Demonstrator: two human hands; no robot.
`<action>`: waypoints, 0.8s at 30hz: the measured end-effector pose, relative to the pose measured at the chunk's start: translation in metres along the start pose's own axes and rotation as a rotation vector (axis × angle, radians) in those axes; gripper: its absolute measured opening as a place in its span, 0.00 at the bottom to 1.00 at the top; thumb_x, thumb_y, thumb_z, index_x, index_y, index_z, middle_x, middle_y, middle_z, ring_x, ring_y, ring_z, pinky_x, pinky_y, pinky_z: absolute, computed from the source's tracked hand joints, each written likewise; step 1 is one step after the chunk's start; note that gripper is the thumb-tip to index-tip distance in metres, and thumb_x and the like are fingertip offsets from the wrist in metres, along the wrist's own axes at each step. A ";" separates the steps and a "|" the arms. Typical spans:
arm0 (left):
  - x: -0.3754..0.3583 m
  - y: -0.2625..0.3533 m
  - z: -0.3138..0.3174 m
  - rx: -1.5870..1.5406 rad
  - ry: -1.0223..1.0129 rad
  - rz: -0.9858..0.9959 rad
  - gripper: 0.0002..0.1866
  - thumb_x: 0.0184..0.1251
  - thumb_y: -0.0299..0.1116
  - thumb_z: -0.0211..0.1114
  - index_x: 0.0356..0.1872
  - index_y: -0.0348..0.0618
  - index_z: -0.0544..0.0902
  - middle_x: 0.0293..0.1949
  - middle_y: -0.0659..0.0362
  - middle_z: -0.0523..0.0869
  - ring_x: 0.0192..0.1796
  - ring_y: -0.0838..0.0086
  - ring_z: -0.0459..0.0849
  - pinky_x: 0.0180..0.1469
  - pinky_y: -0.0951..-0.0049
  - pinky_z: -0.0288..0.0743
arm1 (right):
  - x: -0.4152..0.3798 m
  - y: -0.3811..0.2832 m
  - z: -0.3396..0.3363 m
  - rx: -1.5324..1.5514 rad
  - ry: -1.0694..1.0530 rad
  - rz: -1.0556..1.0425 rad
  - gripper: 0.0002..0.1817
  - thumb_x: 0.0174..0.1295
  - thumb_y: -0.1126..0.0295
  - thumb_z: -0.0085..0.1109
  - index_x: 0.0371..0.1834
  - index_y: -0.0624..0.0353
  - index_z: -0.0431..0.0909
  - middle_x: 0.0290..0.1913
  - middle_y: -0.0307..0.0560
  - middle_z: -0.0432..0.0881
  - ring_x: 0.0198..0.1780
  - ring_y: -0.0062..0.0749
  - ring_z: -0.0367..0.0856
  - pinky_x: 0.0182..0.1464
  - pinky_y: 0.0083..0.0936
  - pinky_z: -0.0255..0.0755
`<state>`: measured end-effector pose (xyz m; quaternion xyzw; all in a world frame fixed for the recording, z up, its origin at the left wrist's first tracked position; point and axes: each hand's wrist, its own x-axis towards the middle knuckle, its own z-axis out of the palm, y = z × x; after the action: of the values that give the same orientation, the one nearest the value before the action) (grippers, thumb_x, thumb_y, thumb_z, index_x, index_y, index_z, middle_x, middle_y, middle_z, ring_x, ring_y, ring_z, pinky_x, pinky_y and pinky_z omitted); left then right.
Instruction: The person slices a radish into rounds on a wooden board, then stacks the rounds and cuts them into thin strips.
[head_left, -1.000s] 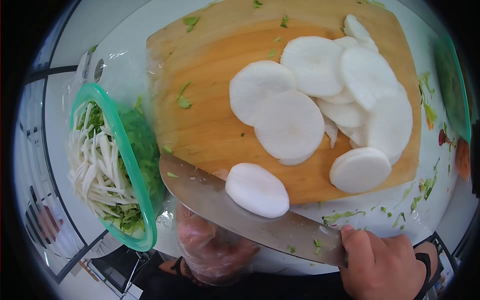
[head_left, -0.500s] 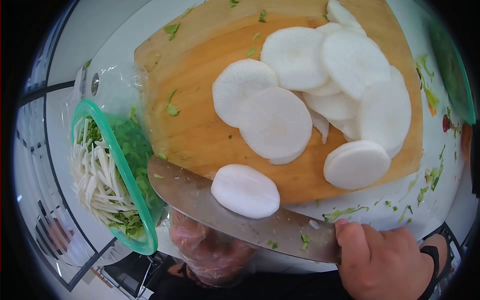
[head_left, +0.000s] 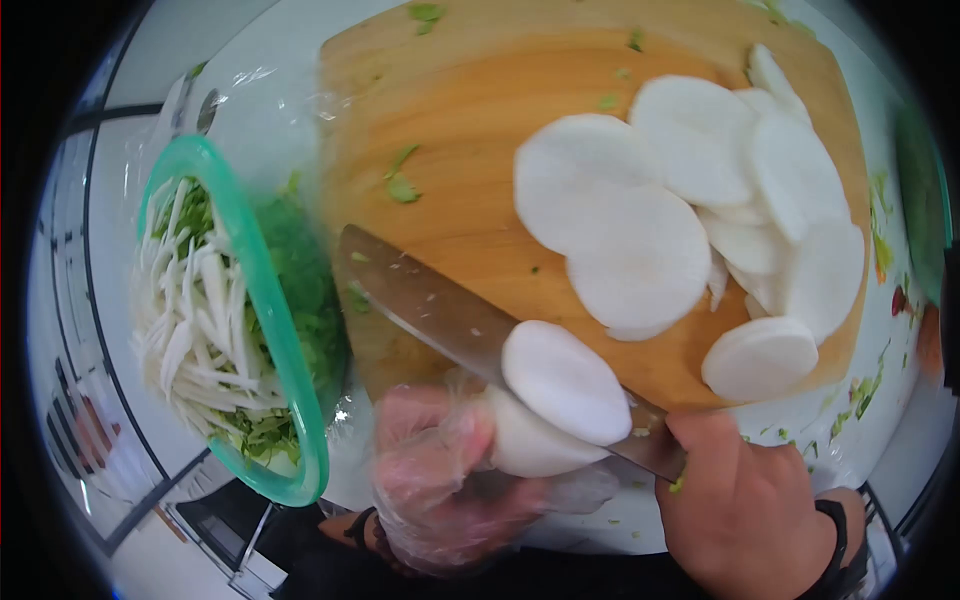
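Note:
My right hand grips the handle of a wide kitchen knife, its blade lying over the near edge of the wooden cutting board. A white radish slice rests against the blade's upper face. Below the blade, my left hand, in a clear plastic glove, holds a larger piece of white radish, partly covered by the blade and slice. Round radish slices overlap in a pile on the board's right half.
To the left stands a green-rimmed basket of shredded white radish and chopped greens. Green scraps litter the white table right of the board. Another green-rimmed container is at the far right.
The knife has tilted more steeply, its tip now over the board. My left hand has come out from under the blade, showing the radish piece. The board appears shifted right in view.

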<state>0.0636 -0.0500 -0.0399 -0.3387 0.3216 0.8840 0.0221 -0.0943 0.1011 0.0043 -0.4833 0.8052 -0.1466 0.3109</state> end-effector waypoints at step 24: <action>0.014 -0.019 0.020 -0.509 0.047 0.132 0.17 0.70 0.33 0.56 0.55 0.34 0.74 0.49 0.50 0.83 0.47 0.65 0.84 0.47 0.65 0.80 | -0.046 0.026 -0.020 0.005 0.000 -0.315 0.21 0.54 0.79 0.62 0.52 0.71 0.72 0.39 0.59 0.81 0.28 0.48 0.81 0.28 0.33 0.73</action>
<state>0.0462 -0.0259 -0.0472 -0.3321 0.1105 0.9278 -0.1289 -0.1095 0.1527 0.0226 -0.6030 0.7190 -0.1956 0.2850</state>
